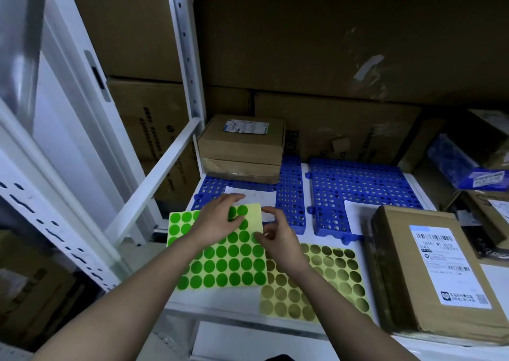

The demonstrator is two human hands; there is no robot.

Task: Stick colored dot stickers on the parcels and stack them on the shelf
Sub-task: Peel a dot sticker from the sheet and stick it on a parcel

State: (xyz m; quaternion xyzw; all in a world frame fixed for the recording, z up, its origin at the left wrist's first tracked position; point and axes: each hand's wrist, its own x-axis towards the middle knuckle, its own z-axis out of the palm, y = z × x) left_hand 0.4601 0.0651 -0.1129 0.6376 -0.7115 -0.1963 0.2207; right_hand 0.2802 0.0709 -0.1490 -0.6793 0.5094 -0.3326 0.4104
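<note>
A sheet of green dot stickers (225,261) lies on the white shelf board (355,330) in front of me. My left hand (220,220) rests flat on the sheet's upper part, fingers straight. My right hand (278,236) hovers at the sheet's right edge with curled fingers, thumb and forefinger close together; whether they pinch a dot is unclear. A sheet of gold dot stickers (314,283) lies to the right, partly under the green one. A brown parcel (429,272) with a white label stands at the right. Two stacked parcels (242,146) sit at the back.
Two blue perforated plastic mats (358,184) cover the shelf's rear half, with white paper sheets (267,195) on them. Large cardboard boxes (330,44) fill the back. A white shelf upright and diagonal brace (154,184) stand at left. More boxes and a blue packet (468,165) lie far right.
</note>
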